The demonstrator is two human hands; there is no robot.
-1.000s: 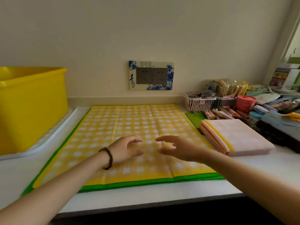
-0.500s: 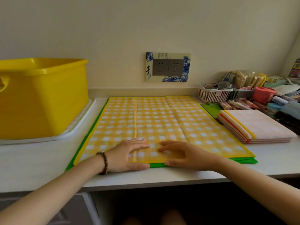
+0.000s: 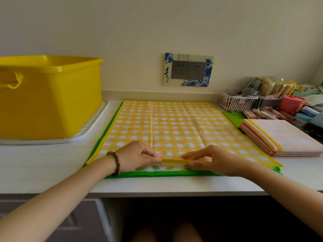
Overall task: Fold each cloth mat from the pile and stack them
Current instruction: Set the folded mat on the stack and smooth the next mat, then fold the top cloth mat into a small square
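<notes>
At the near edge of the yellow checked mat (image 3: 174, 126), the left hand (image 3: 138, 157) and the right hand (image 3: 213, 160) sit side by side. The fingers (image 3: 152, 152) of each hand are narrow and pinch the mat's yellow hem, which is lifted slightly off the layer below. A beaded bracelet (image 3: 116, 161) circles the left wrist. The yellow checked mat lies flat and unfolded on the bench (image 3: 43, 168), directly on top of a green-edged mat (image 3: 157, 174), whose border shows along the near and left sides. Just right of the yellow checked mat rests a stack of folded mats (image 3: 283, 137). To its left stands a yellow tub (image 3: 50, 98) in a white tray (image 3: 90, 131). Beyond its far right corner are a white basket (image 3: 236, 102) and a red container (image 3: 291, 104). Behind its far edge, a wall socket plate (image 3: 188, 69) is mounted.
</notes>
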